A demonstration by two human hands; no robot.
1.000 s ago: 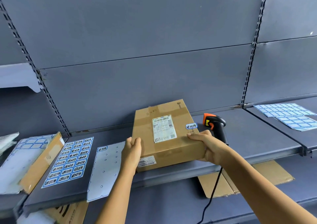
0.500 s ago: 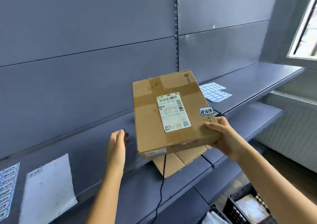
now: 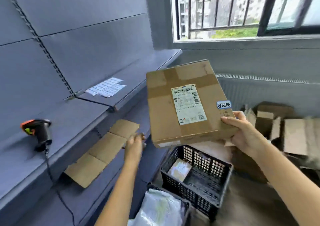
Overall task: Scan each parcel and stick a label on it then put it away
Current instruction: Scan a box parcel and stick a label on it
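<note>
A flat brown cardboard parcel (image 3: 183, 104) with a white shipping label and a small blue sticker (image 3: 223, 104) near its right edge is in the air above a black crate (image 3: 214, 187). My right hand (image 3: 242, 132) grips the parcel's near right corner, thumb on top. My left hand (image 3: 134, 143) is free, blurred, fingers relaxed, just left of the parcel's lower edge and apart from it. The orange and black scanner (image 3: 37, 132) stands on the grey shelf (image 3: 65, 121) at the left, its cable hanging down.
The black crate holds a small parcel (image 3: 180, 169). A white plastic mailer (image 3: 159, 208) lies in a second bin at the bottom. Flattened cardboard (image 3: 102, 151) sits on the lower shelf. Sticker sheets (image 3: 106, 87) lie further along the shelf. Cardboard boxes (image 3: 292, 132) pile up at the right, under a window.
The parcel was lifted off the shelf and carried right; my left hand let go of it. The view swung right, and the crates and box pile have come into sight.
</note>
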